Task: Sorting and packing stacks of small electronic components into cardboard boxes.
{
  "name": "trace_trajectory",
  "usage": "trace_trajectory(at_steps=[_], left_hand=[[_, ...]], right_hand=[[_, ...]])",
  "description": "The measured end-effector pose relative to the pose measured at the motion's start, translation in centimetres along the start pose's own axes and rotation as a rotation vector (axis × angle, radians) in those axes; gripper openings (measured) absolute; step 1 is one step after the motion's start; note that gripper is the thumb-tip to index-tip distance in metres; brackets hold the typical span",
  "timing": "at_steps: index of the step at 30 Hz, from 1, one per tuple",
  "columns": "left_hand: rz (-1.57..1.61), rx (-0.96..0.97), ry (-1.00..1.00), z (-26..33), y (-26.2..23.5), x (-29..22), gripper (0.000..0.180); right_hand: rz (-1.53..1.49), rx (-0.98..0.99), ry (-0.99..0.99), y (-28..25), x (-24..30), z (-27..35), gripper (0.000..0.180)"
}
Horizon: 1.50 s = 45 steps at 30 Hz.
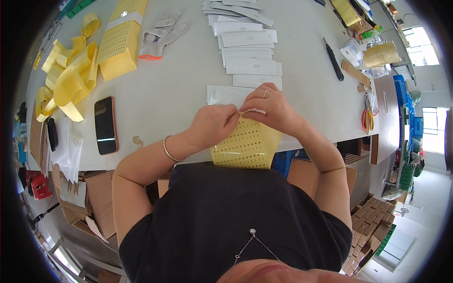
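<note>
Centre frame: left hand [214,123] and right hand [273,111] pinch top edge of yellow sticker sheet [245,146], fingertips together on small white label [255,111]. Sheet hangs over table [165,94] edge; looks thin, light, floppy, best held by edge. White envelopes [247,52] stacked above, phone [105,125] at left.

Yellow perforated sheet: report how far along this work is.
Done, apparently: curled yellow backing strips lie piled at the table's left, and white sleeves lie in overlapping rows ahead. In hand: the left hand and right hand pinch the top edge of a yellow perforated sheet. Left: a stack of yellow sheets sits beside the grey gloves.
</note>
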<state>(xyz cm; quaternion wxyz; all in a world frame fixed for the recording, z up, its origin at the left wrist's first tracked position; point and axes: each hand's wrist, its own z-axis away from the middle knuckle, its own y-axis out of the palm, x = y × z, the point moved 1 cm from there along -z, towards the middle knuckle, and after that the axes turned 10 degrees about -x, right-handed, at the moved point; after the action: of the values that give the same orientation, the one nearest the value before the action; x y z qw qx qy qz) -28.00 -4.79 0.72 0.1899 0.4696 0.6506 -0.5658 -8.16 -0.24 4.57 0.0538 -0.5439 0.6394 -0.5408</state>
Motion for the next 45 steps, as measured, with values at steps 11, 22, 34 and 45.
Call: trace_trajectory(at_steps=[11, 22, 34, 45], left_hand=[[0.184, 0.043, -0.224, -0.3, -0.1, -0.1, 0.023], [0.143, 0.056, -0.090, 0.0, 0.2, 0.1, 0.021], [0.123, 0.027, -0.042, 0.2, 0.1, 0.3, 0.017], [0.093, 0.014, 0.047, -0.5, 0.5, -0.7, 0.016]], right_hand=[[0.129, -0.113, -0.117, -1.3, -0.3, -0.2, 0.011], [0.302, -0.044, 0.249, -1.0, -7.1, -0.6, 0.007], [0.315, -0.046, 0.187, -1.9, -5.7, 2.6, 0.019], [-0.058, -0.126, 0.160, -2.2, -0.5, 1.6, 0.019]])
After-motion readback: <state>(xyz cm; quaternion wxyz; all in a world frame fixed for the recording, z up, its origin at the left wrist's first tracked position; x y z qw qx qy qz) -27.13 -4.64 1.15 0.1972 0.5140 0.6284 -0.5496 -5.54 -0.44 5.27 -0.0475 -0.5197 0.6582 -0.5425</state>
